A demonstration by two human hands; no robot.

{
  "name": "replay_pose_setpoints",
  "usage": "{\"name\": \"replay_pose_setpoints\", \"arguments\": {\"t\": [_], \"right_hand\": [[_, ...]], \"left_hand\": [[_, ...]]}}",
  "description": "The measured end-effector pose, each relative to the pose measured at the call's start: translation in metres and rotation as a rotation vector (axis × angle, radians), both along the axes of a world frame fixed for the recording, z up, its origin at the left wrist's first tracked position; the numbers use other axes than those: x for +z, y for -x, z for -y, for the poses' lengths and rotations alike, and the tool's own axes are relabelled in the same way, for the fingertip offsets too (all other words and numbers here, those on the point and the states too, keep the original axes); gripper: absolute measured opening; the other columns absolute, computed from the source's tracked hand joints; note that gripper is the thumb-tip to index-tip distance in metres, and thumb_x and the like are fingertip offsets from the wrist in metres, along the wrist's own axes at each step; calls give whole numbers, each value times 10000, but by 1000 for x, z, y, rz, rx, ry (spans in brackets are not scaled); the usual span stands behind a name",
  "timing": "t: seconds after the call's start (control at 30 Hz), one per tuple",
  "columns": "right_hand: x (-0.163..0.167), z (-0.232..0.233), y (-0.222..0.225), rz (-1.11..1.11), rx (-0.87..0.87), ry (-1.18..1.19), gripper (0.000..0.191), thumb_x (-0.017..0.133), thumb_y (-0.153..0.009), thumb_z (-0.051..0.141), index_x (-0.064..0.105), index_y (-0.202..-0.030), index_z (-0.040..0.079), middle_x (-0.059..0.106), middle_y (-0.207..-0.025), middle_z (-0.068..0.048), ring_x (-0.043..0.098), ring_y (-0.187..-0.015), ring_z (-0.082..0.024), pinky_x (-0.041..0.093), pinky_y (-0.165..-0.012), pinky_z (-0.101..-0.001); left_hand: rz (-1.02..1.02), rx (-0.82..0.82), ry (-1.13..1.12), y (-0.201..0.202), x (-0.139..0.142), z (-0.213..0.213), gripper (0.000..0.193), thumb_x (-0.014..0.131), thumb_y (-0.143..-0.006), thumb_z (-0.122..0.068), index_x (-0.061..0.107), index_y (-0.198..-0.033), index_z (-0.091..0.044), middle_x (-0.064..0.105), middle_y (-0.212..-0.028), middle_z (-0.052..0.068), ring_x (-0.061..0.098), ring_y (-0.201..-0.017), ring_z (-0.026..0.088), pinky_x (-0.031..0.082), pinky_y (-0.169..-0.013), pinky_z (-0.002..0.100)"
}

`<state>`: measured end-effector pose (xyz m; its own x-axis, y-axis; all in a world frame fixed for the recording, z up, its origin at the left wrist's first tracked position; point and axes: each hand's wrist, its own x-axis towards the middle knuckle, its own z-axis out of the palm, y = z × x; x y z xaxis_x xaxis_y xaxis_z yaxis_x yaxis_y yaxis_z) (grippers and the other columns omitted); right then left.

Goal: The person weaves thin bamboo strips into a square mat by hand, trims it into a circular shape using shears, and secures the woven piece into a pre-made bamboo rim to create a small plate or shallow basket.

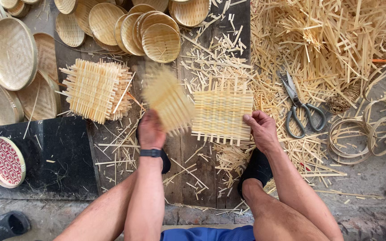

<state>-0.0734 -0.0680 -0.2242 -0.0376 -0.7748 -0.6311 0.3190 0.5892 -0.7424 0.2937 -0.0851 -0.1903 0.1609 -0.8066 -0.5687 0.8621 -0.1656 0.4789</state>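
Observation:
My left hand (150, 129) grips a woven bamboo square (167, 99) that is lifted off the floor and blurred with motion. My right hand (261, 128) rests on the right edge of a second woven bamboo mat (220, 111), which lies flat on the dark wooden board (193, 172) between my feet. A stack of finished woven squares (95, 89) sits to the left of my left hand.
Round woven bamboo trays (159, 42) lie along the top and left. A heap of loose bamboo strips (331, 40) fills the upper right, with scissors (298, 107) beside it and bamboo hoops (358, 134) at the right. A red patterned tray (5, 161) sits on a black slab.

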Motion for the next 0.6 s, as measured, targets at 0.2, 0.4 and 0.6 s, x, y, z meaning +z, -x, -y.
{"name": "replay_pose_setpoints", "arguments": {"t": [0.2,0.4,0.6], "right_hand": [[-3,-2,-8,-129,26,133,127,788,-913,139,705,-946,49,707,-800,-4,592,-659,-35,476,-574,-177],[-2,0,-10,-164,34,136,149,795,-905,142,696,-931,33,699,-777,5,571,-630,-25,440,-540,-175],[12,3,-14,-262,93,40,157,808,-881,172,714,-875,46,666,-705,1,501,-532,-39,379,-435,-199]], "left_hand": [[1836,341,-196,-30,18,-7,576,826,-907,-283,513,-1304,-8,557,-1242,211,603,-1100,278,538,-921,371],[1297,-549,-184,57,-18,4,906,905,-721,-418,481,-1409,-7,656,-1253,179,662,-1098,219,599,-878,363],[629,-643,-133,88,-37,17,433,816,-788,40,636,-1181,65,764,-1067,176,744,-910,195,626,-821,323]]}}
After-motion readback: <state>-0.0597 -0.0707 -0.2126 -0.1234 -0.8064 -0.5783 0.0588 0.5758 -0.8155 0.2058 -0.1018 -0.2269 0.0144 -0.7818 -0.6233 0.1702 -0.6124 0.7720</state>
